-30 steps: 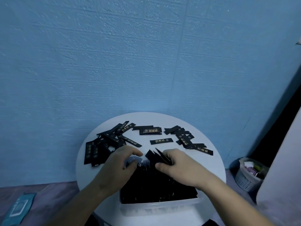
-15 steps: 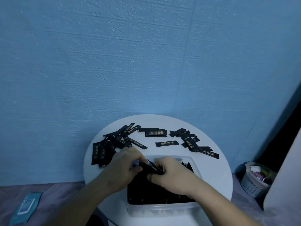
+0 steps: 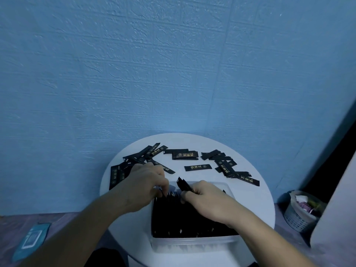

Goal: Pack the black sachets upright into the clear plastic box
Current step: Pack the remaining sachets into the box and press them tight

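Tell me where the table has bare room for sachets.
Biggest patch: the table right of the clear box, nearer than the right sachet pile. A narrow strip along the far rim. Crowded: the left sachet pile and the far box end, where the left hand and right hand work.

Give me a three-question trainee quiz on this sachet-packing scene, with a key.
1. True or false: the clear plastic box holds no sachets yet.
2. What does the right hand grip? A) a bundle of black sachets B) a lid C) scissors
3. Fill the gap: the loose sachets lie on the round white ___, beyond the box.
Key: 1 false, it is nearly full of upright sachets; 2 A; 3 table.
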The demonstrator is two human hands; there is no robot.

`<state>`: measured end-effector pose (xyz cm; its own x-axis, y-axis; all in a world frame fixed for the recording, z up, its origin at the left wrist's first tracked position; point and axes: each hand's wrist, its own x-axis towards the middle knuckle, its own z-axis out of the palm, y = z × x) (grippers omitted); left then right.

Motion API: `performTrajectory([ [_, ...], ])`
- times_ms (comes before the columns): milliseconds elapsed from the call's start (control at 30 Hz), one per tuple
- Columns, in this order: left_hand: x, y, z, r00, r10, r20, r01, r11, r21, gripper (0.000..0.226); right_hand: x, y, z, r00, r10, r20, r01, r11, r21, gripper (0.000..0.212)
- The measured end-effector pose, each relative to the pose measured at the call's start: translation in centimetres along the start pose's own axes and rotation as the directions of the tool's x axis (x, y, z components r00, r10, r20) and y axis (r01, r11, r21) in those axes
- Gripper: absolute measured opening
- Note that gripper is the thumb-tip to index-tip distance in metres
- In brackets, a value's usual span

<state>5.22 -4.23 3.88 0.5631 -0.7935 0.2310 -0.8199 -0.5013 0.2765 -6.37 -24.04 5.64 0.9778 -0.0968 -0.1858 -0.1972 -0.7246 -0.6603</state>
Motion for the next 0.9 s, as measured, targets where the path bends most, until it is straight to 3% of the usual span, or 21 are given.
performTrajectory([
  [100,0.5,-0.1,-0.4,0.999,-0.006,0.047,0.007,1.000,-0.015,0.013,0.3,-0.8,0.7,1.000,-0.020,0.024,0.021,0.998,-0.058,0.033],
  [333,0.4,-0.5,-0.5,0.999,-0.017,0.042,0.018,1.000,-0.010,0.015,1.3,-1.5,3.0,0.991,-0.053,-0.119,0.031,0.982,-0.185,0.024],
  [533,0.7,-0.6,-0.5,0.999,-0.034,0.004,0.034,0.999,0.037,0.019,1.4,-1.8,3.3,0.989,-0.049,-0.140,0.034,0.993,-0.109,0.025],
  [800,1.1,-1.3,-0.6,1.000,0.016,0.022,-0.018,0.994,0.107,0.021,0.3,-1.8,3.2,0.997,-0.056,-0.062,0.043,0.980,-0.193,0.027],
  [900,0.9,-0.9,-0.8,0.998,0.066,0.011,-0.067,0.986,0.153,0.023,0.5,-1.8,3.2,0.996,-0.025,-0.089,0.022,0.999,-0.035,0.044],
])
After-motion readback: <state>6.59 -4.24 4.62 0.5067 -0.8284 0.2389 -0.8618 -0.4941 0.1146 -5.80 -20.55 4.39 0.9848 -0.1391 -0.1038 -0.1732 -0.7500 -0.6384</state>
